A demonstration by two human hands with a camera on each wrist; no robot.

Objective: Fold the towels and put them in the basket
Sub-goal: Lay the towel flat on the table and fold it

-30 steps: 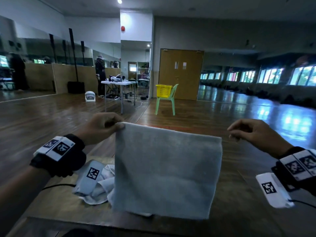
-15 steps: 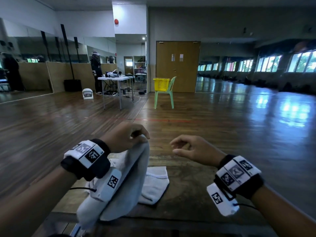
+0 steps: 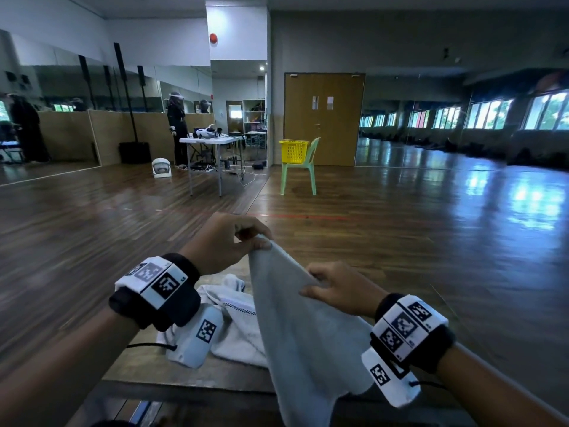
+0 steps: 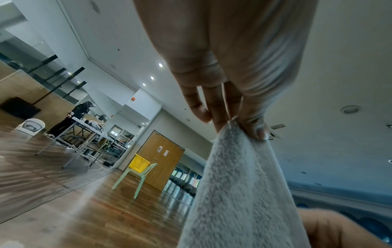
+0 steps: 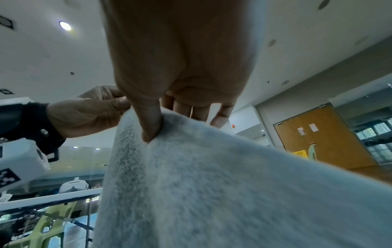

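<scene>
Pinching the grey towel [image 3: 308, 334] at its top corner with the left hand [image 3: 221, 241], gripping its edge just below with the right hand [image 3: 341, 291], hanging beneath both over the tabletop [image 3: 234, 372], risking a slipped, crooked fold.

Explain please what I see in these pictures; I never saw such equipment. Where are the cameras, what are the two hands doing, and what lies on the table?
There is no machine here: a person works with bare hands. One camera sits on the head and looks down at both hands; one camera sits on each wrist, in the black bands with white square-patterned tags, and looks along the fingers. The left hand pinches the top corner of a grey towel. The right hand grips the same towel's edge lower down, thumb pressed into the cloth. A white towel lies crumpled on the table. Far behind, a yellow basket stands on a green chair.
</scene>
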